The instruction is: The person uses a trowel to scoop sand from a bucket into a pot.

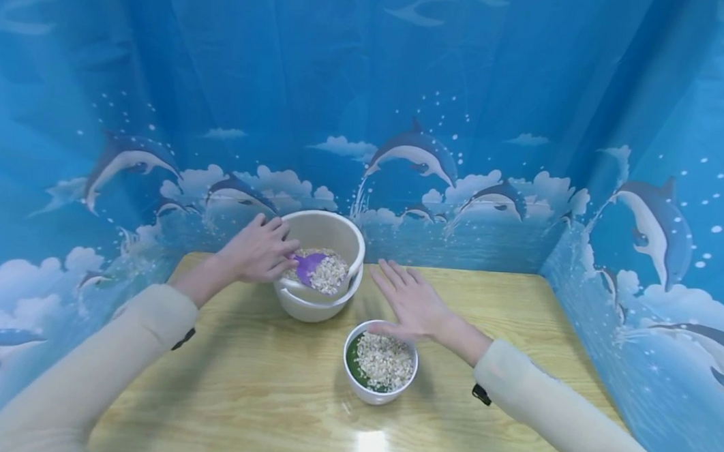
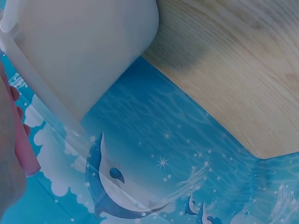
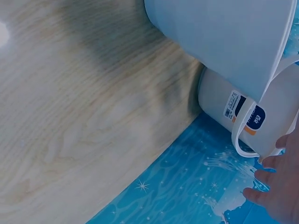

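My left hand [image 1: 262,251] grips a small purple shovel [image 1: 308,267] over the mouth of a white bucket [image 1: 314,311]. Its scoop overlaps pale, gravel-like bits [image 1: 330,273] in this view. The handle [image 2: 24,151] looks pink in the left wrist view, with fingers wrapped round it. Nearer the front stands a white bowl [image 1: 373,396], green inside, holding a heap of similar pale bits [image 1: 385,362]. My right hand [image 1: 416,307] is spread flat behind the bowl, its thumb over the rim, holding nothing. Its fingers [image 3: 266,176] are extended at the right of the right wrist view.
The bucket's white carrying handle [image 3: 239,128] hangs at its side, near a printed label [image 3: 255,117]. Under everything is a wood-grain table [image 1: 255,398]. A blue dolphin-print curtain [image 1: 369,83] encloses the back and both sides, close behind the bucket.
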`<move>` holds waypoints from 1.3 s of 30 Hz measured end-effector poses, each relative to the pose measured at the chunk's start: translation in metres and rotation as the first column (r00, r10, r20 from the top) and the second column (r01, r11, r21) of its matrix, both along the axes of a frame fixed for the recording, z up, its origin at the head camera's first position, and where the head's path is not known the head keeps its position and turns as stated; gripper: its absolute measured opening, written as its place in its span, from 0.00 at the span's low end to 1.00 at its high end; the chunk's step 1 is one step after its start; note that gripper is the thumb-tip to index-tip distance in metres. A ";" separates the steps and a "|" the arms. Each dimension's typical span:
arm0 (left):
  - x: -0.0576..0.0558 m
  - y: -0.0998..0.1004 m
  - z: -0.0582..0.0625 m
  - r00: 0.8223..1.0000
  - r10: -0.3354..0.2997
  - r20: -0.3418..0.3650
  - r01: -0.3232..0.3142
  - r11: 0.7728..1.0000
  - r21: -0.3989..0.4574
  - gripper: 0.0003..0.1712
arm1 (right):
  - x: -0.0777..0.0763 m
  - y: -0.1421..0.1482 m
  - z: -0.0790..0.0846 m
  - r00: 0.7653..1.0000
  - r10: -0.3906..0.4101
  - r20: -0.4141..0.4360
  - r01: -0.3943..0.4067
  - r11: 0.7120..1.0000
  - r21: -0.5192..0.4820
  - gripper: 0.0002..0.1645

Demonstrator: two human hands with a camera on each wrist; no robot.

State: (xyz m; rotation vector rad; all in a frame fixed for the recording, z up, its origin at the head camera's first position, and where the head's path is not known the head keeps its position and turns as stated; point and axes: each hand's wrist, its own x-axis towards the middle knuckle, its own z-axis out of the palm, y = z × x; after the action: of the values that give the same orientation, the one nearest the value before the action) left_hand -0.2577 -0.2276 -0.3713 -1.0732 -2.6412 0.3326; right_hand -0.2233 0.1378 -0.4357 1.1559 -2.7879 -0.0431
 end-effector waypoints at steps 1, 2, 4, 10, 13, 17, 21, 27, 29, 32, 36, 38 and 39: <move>0.001 0.001 0.000 1.000 -0.002 -0.004 0.002 1.000 0.000 0.19 | 0.002 0.001 0.000 1.000 0.006 0.003 -0.006 1.000 -0.008 0.65; 0.003 0.002 -0.001 1.000 -0.004 -0.008 0.004 1.000 0.002 0.19 | 0.004 0.003 -0.001 1.000 0.012 0.004 -0.012 1.000 -0.016 0.65; 0.006 0.003 -0.001 1.000 -0.008 -0.016 0.009 1.000 0.010 0.19 | 0.008 0.005 -0.002 1.000 0.023 -0.006 -0.024 0.999 -0.022 0.64; 0.014 0.008 -0.004 0.998 -0.036 -0.043 0.037 0.999 0.030 0.18 | 0.017 0.012 -0.003 0.999 0.032 -0.006 -0.032 0.999 -0.017 0.65; 0.018 0.010 -0.005 0.997 -0.054 -0.055 0.056 0.998 0.038 0.18 | 0.021 0.015 -0.003 1.000 0.029 0.004 -0.029 0.999 -0.025 0.65; 0.024 0.013 -0.006 0.996 -0.067 -0.063 0.070 0.996 0.049 0.18 | 0.026 0.019 -0.005 1.000 0.027 -0.007 -0.027 0.999 -0.018 0.67; 0.029 0.017 -0.008 0.996 -0.072 -0.060 0.076 0.995 0.061 0.18 | 0.031 0.024 -0.008 0.999 0.042 -0.033 -0.042 0.999 -0.015 0.67; 0.039 0.022 -0.012 0.994 -0.086 -0.061 0.091 0.992 0.083 0.16 | 0.038 0.030 -0.013 0.996 0.059 -0.069 -0.060 0.998 -0.023 0.68; 0.042 0.023 -0.013 0.993 -0.092 -0.068 0.098 0.991 0.090 0.16 | 0.041 0.032 -0.015 0.996 0.061 -0.069 -0.063 0.998 -0.030 0.69; 0.046 0.025 -0.016 0.992 -0.098 -0.075 0.106 0.989 0.106 0.15 | 0.045 0.033 -0.018 0.995 0.067 -0.077 -0.070 0.997 -0.032 0.68; 0.049 0.025 -0.020 0.991 -0.102 -0.092 0.112 0.986 0.122 0.15 | 0.051 0.034 -0.022 0.994 0.071 -0.082 -0.076 0.996 -0.049 0.70; 0.050 0.025 -0.021 0.989 -0.103 -0.104 0.116 0.986 0.120 0.16 | 0.053 0.034 -0.024 0.994 0.072 -0.087 -0.077 0.996 -0.055 0.72; 0.050 0.025 -0.022 0.988 -0.105 -0.109 0.118 0.986 0.120 0.16 | 0.054 0.034 -0.026 0.993 0.072 -0.091 -0.078 0.996 -0.053 0.73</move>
State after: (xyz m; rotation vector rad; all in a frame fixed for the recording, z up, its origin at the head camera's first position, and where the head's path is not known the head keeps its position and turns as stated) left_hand -0.2073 -0.2029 -0.3932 -1.1268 -2.4645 0.1890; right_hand -0.1695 0.1717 -0.4613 1.2132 -2.6490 -0.0080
